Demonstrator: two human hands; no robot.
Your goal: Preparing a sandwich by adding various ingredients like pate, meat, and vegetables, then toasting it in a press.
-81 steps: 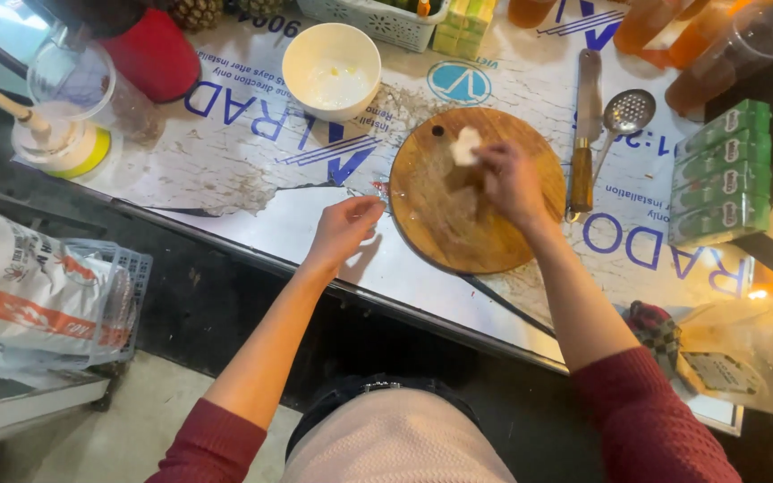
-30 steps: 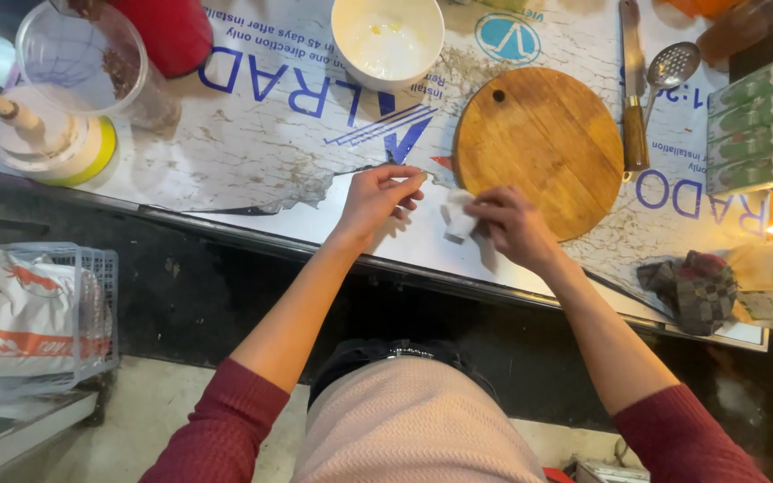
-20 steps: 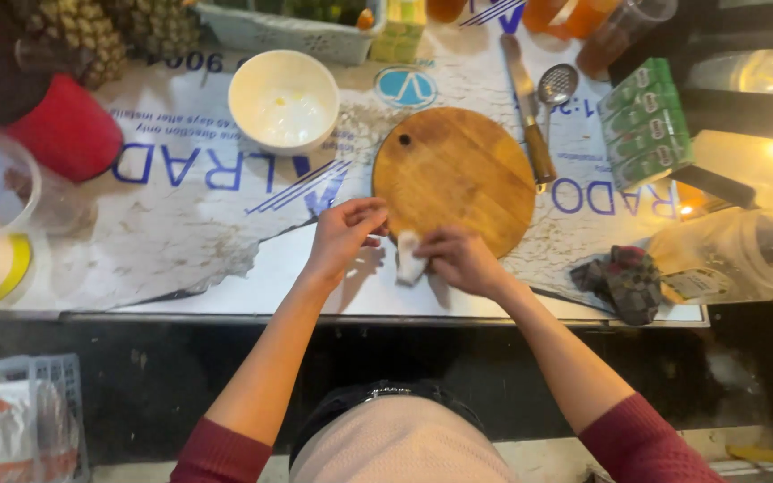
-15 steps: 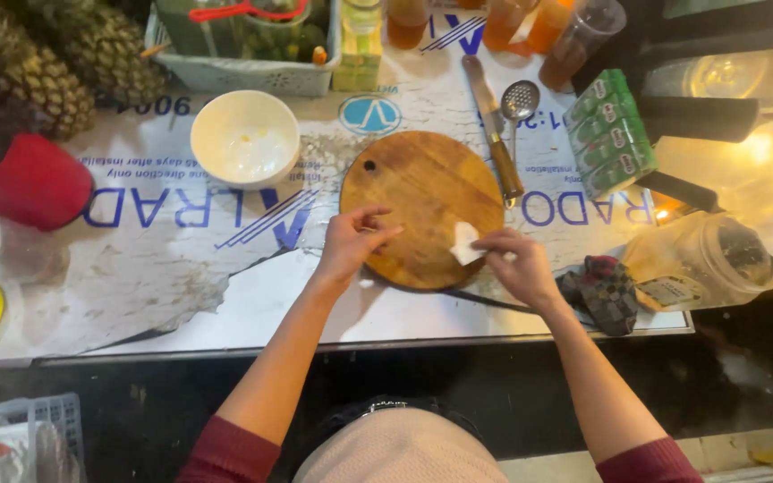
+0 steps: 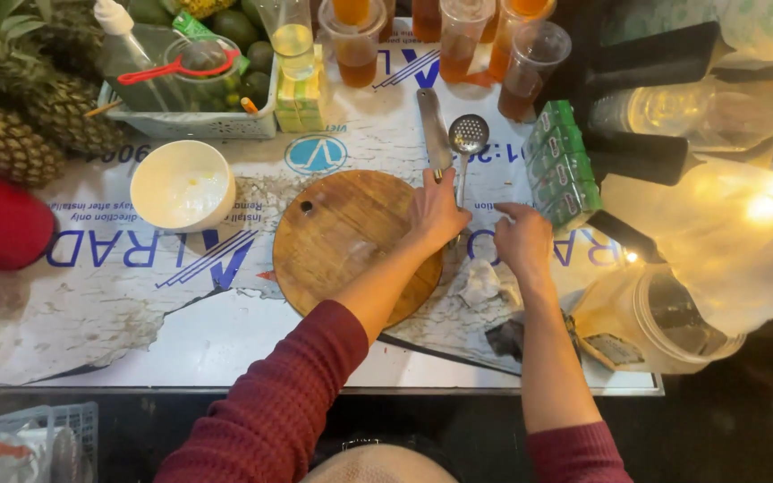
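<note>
Round wooden cutting board (image 5: 351, 241) lies flat on the printed counter sheet (image 5: 118, 304), hanging hole at its far-left edge. Left hand (image 5: 437, 210) crosses over the board's right rim, palm down, fingers loosely spread and pointing away toward the knife (image 5: 434, 134) and the slotted ladle (image 5: 467, 143); it grips nothing that I can see, and contact with the knife handle can't be told from this view. Knife and ladle both run with their long axis away from the person, side by side just beyond the board's right edge, so the handles point back toward the fingers. Right hand (image 5: 522, 241) sits on the sheet just right of the left, knuckles up, fingers curled but holding nothing visible; the crumpled white tissue (image 5: 480, 282) lies just near-left of it, between the two forearms, apart from the fingers. Left hand is nearer the knife and ladle, right hand nearer the tissue and the dark rag (image 5: 505, 338) at its wrist. Farther out: white bowl (image 5: 181, 186) left of the board, green stacked packs (image 5: 561, 161) right of the ladle, filled plastic cups (image 5: 458, 40) along the far edge, pineapples (image 5: 20, 116) far left.
</note>
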